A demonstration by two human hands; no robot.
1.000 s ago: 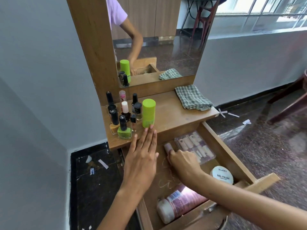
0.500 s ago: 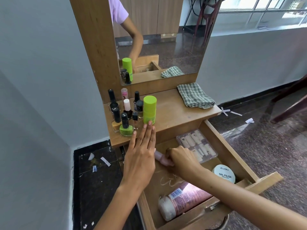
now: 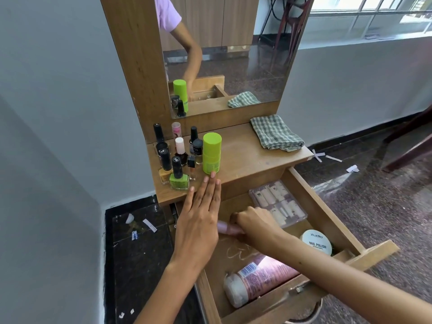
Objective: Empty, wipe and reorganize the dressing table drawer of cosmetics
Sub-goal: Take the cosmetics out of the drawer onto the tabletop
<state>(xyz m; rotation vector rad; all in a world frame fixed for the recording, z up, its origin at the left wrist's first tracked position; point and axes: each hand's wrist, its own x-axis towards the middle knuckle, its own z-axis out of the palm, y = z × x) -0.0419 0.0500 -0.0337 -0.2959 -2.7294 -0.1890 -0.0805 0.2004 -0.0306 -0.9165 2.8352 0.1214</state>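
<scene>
Open drawer (image 3: 327,204) held a nail box (image 3: 277,203), round tub (image 3: 316,242), pink bottle (image 3: 259,280); right hand (image 3: 253,224) clamped on a pink tube (image 3: 225,228); left hand (image 3: 198,220) flat, fingers spread, empty

The right hand (image 3: 253,224) now sits lower and nearer the drawer's left side than a second ago, closed around the small pink tube (image 3: 225,228), which lies sideways, its tip passing behind the left hand (image 3: 198,226).
</scene>
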